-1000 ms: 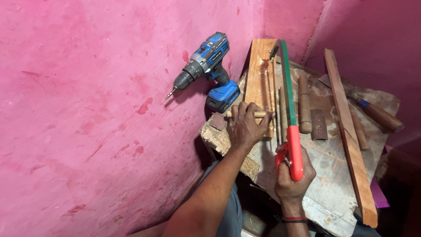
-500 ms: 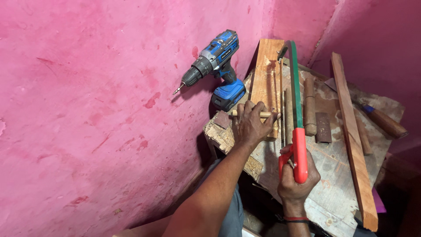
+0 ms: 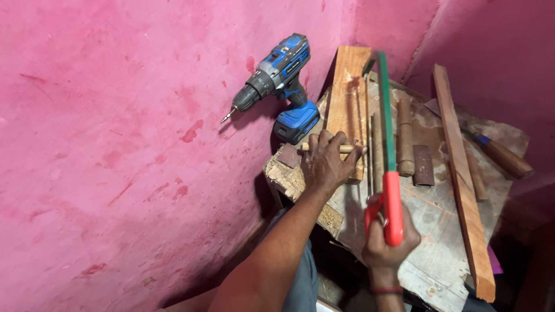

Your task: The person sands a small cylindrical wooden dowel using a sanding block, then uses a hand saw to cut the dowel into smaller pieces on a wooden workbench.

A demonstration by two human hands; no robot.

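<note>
The left hand (image 3: 326, 162) is pressing a thin wooden dowel (image 3: 349, 148) down on the flat board (image 3: 347, 98), fingers curled together over it; the dowel's long axis is running left to right, its free end sticking out rightward. The right hand (image 3: 388, 237) is gripping the red handle of a hacksaw (image 3: 386, 121), fingers wrapped tight, its green frame pointing far. The workbench (image 3: 430, 242) is ending at a ragged left edge, close to the pink wall (image 3: 115, 144), where a blue drill (image 3: 280, 75) is resting. A long wooden strip (image 3: 462, 173) is lying to the right.

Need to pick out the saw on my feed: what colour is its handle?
Red, on the saw with a green frame, gripped by the right hand; the head view shows it.
</note>
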